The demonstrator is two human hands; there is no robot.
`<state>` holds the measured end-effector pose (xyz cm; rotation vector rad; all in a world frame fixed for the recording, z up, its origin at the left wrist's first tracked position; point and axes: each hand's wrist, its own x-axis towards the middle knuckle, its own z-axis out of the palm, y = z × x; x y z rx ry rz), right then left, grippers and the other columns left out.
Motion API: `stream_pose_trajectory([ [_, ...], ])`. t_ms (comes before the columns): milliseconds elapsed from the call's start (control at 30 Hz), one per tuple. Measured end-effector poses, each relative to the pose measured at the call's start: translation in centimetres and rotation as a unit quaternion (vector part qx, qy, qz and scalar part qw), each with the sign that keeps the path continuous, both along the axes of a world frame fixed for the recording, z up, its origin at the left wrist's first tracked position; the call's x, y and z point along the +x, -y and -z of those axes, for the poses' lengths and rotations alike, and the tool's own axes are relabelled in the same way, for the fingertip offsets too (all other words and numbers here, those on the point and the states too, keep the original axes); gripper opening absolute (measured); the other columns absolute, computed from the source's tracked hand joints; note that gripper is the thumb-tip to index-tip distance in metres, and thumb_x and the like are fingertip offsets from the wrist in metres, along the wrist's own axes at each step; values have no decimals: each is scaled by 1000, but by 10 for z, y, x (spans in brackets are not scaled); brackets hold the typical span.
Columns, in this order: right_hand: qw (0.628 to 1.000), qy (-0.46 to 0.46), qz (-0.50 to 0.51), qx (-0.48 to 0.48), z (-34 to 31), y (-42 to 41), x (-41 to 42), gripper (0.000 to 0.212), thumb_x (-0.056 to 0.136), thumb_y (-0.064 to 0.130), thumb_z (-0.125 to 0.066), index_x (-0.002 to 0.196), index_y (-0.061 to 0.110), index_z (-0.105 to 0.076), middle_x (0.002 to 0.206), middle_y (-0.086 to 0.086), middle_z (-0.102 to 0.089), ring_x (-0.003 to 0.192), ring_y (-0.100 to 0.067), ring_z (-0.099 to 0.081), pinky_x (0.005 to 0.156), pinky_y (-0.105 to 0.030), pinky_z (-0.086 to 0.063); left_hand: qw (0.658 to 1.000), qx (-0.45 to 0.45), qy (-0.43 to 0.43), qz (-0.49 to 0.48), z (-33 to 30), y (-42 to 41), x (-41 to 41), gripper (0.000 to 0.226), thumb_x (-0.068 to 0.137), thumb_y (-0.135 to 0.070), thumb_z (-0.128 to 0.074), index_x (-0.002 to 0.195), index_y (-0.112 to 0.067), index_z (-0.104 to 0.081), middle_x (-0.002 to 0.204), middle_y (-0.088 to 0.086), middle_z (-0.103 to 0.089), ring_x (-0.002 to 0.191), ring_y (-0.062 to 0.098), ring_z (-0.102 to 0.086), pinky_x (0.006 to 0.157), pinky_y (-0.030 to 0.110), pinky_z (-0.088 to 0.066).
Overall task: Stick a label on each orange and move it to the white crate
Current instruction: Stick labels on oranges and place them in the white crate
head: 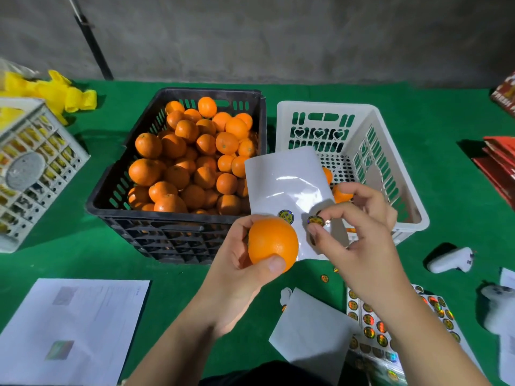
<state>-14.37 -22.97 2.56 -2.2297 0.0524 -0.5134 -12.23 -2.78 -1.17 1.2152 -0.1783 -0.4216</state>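
Observation:
My left hand (234, 271) grips an orange (272, 242) in front of the black crate (178, 232), which is heaped with several oranges (192, 160). A white backing sheet (287, 190) stands behind the held orange, with one round label (286, 216) still on it. My right hand (359, 235) pinches another round label (315, 220) at the sheet's lower right. The white crate (390, 168) stands to the right of the black one, and two oranges (341, 194) show in it behind the sheet and my fingers.
More label sheets (373, 324) and a blank white sheet (312, 332) lie on the green table (69, 263) under my right forearm. Papers (69, 327) lie front left. A white crate (30, 168) with yellow bags (55, 90) stands far left, red boxes (498, 162) far right.

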Motion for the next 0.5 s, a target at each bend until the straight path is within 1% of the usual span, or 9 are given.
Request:
stream_pose_trajectory([
  [67, 999, -9, 13, 39, -6, 0, -3, 23, 82, 26, -84, 85, 42, -68, 123, 6, -50, 122, -21, -39, 99, -2, -20, 999, 38, 17, -23, 1, 0, 0, 68, 65, -31, -87, 127, -40, -62, 121, -6, -70, 103, 17, -72, 85, 30, -57],
  [100, 999, -2, 12, 48, -9, 0, -4, 18, 84, 29, -83, 86, 41, -69, 118, 7, -52, 120, -23, -44, 99, -5, -24, 997, 63, 29, -37, 1, 0, 0, 70, 65, -34, -89, 128, -41, -61, 121, -7, -70, 102, 16, -72, 83, 27, -58],
  [133, 998, 7, 0, 62, -13, 1, -7, 13, 86, 34, -81, 86, 39, -70, 112, 8, -54, 116, -23, -49, 99, -11, -29, 994, 89, 45, -50, 2, -1, 1, 73, 64, -39, -91, 129, -42, -59, 121, -9, -69, 102, 16, -73, 80, 24, -58],
  [200, 993, 4, -68, 94, -21, -1, -11, 12, 91, 40, -79, 84, 37, -70, 100, 10, -60, 105, -20, -56, 92, -21, -38, 987, 122, 76, -65, 3, 0, 1, 78, 64, -50, -96, 130, -43, -55, 121, -11, -68, 103, 15, -73, 77, 22, -58],
  [267, 982, -25, -153, 108, -28, -6, -14, 12, 90, 41, -75, 83, 32, -70, 90, 6, -61, 91, -19, -57, 83, -22, -40, 982, 140, 103, -74, 4, 2, 1, 82, 63, -58, -97, 131, -40, -53, 122, -10, -67, 105, 18, -73, 77, 25, -60],
  [333, 973, -67, -198, 102, -31, -13, -13, 17, 92, 38, -79, 81, 29, -71, 81, 6, -60, 83, -17, -57, 76, -22, -41, 974, 163, 132, -84, 5, 5, 0, 85, 64, -58, -97, 132, -37, -51, 119, -9, -67, 104, 20, -73, 78, 29, -61],
  [433, 971, -128, -183, 84, -33, -18, -9, 22, 89, 39, -77, 73, 29, -66, 67, 12, -56, 66, -7, -50, 61, -19, -38, 961, 200, 162, -100, 8, 7, -2, 86, 67, -56, -97, 136, -39, -48, 117, -12, -67, 100, 19, -74, 77, 34, -61],
  [467, 976, -142, -161, 49, -34, -17, -7, 25, 88, 46, -75, 72, 29, -65, 64, 13, -56, 62, -7, -50, 58, -22, -38, 957, 212, 165, -108, 8, 6, -2, 85, 67, -56, -97, 135, -41, -49, 118, -15, -67, 101, 18, -74, 79, 36, -62],
  [500, 978, -155, -136, -7, -34, -17, -6, 32, 86, 57, -70, 71, 29, -64, 64, 12, -58, 61, -7, -52, 57, -27, -40, 954, 222, 168, -114, 9, 5, -2, 84, 67, -57, -96, 134, -43, -49, 119, -17, -65, 103, 16, -73, 80, 36, -63],
])
